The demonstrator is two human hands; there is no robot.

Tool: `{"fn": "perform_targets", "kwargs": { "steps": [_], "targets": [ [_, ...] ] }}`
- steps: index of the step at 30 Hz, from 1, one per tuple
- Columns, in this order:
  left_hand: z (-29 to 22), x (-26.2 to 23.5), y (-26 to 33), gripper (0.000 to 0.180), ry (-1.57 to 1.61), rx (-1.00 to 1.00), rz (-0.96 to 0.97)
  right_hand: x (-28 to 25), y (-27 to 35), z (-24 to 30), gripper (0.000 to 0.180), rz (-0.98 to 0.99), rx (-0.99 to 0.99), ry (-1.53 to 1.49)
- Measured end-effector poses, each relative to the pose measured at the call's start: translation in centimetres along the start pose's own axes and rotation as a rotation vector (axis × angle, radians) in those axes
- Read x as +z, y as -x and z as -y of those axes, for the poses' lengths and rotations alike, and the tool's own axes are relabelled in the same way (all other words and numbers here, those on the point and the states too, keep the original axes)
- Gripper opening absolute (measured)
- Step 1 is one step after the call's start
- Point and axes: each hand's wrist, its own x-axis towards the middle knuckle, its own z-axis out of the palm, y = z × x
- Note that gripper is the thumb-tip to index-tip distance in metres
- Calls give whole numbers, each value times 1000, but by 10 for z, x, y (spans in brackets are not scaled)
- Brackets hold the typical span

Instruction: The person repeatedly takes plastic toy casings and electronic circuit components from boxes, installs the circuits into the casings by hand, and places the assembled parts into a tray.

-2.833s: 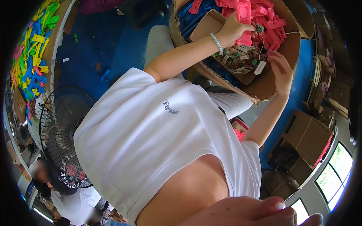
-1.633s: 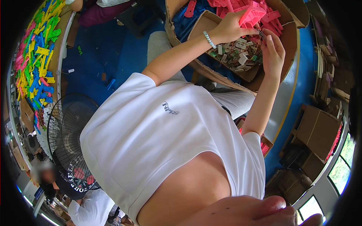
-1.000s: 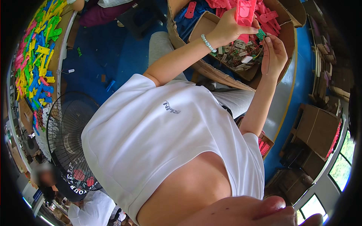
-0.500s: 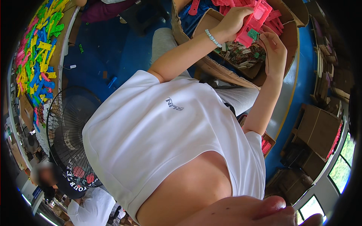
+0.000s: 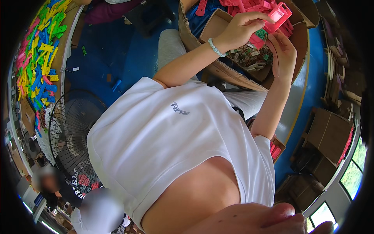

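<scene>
- Two hands meet over an open cardboard box (image 5: 218, 23): the left hand (image 5: 239, 31) grasps a pink plastic piece (image 5: 272, 19), its long axis slanting up and away from the fingers.
- Right hand (image 5: 284, 54), just below that piece, pinches what seems a small green part (image 5: 261, 34) against its lower end.
- Beneath both hands lies a second box of small mixed tags (image 5: 253, 58); matte, angular scraps.

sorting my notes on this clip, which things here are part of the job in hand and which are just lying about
In hand:
left hand
right hand
pink part
green piece
box of small pieces
pink parts pile

Lying about:
fan
coloured parts on the left
brown boxes on the right
</scene>
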Motion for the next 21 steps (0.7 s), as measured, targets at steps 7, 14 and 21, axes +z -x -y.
{"fn": "perform_targets", "kwargs": {
  "steps": [7, 14, 21],
  "targets": [
    [-2, 2, 5, 21, 205, -18, -108, 3, 3, 3, 17, -13, 31, -33],
    [-19, 5, 13, 22, 15, -16, -110, 7, 8, 3, 15, -71, -13, 1],
    [2, 9, 11, 25, 136, 35, -98, 10, 11, -2, 20, -123, -134, -144]
  ]
}}
